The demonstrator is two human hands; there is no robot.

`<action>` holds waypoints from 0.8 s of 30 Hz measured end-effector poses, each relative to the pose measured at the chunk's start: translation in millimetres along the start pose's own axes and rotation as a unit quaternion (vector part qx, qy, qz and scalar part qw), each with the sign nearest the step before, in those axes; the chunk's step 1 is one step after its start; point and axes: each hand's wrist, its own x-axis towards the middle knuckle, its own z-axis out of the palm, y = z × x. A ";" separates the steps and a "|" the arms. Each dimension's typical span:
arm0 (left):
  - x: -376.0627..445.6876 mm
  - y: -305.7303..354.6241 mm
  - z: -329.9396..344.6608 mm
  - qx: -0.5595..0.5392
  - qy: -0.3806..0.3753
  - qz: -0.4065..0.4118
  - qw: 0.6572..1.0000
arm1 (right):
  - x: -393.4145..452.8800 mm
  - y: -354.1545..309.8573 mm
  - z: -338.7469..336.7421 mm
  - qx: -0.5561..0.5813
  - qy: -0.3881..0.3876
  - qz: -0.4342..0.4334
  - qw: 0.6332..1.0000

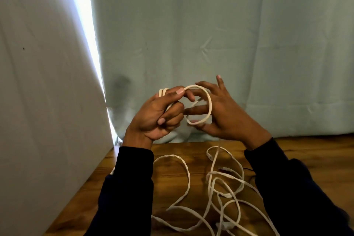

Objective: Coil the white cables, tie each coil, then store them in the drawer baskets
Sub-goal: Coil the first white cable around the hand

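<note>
Your left hand (pixel 160 116) grips a small white cable coil (pixel 201 104) held up above the counter (pixel 193 159). Your right hand (pixel 226 115) is spread wide, its fingers passing through the loop. Loose white cables (pixel 216 193) sprawl on the counter below.

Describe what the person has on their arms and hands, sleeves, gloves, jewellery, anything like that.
Both arms are covered by long, dark navy to black sleeves of a soft, plain fabric with no visible print or markings; the cuffs end at the wrists. The left hand and right hand are bare: no gloves, and no rings, watch or bracelets visible in this view. The fingernails look short and unpainted.
</note>
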 end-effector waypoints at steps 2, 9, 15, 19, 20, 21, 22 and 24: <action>1.6 0.9 -1.2 0.001 0.044 0.016 0.999 | 0.5 -8.3 -1.0 0.054 -0.024 0.004 0.998; 7.1 2.9 -7.8 -0.015 0.201 0.074 0.977 | 8.2 -19.0 -28.6 0.404 0.036 0.183 0.896; 15.7 3.2 -3.5 0.001 0.227 0.096 0.969 | 5.7 -17.4 -20.8 0.473 0.063 0.229 0.848; 23.1 30.4 1.1 0.042 0.227 0.104 0.967 | 5.8 -8.9 -5.3 0.325 -0.025 0.240 0.914; 23.8 37.6 4.6 0.050 0.227 0.104 0.967 | 3.9 -6.0 -2.2 0.268 -0.076 0.250 0.927; 24.0 44.2 8.2 0.058 0.229 0.104 0.966 | 1.3 -4.2 0.3 0.217 -0.141 0.263 0.929; 24.8 50.1 11.4 0.068 0.232 0.105 0.965 | -1.1 -2.5 2.7 0.182 -0.205 0.279 0.920; 23.2 59.0 17.7 0.089 0.238 0.105 0.962 | -8.5 -4.1 6.0 0.183 -0.284 0.315 0.887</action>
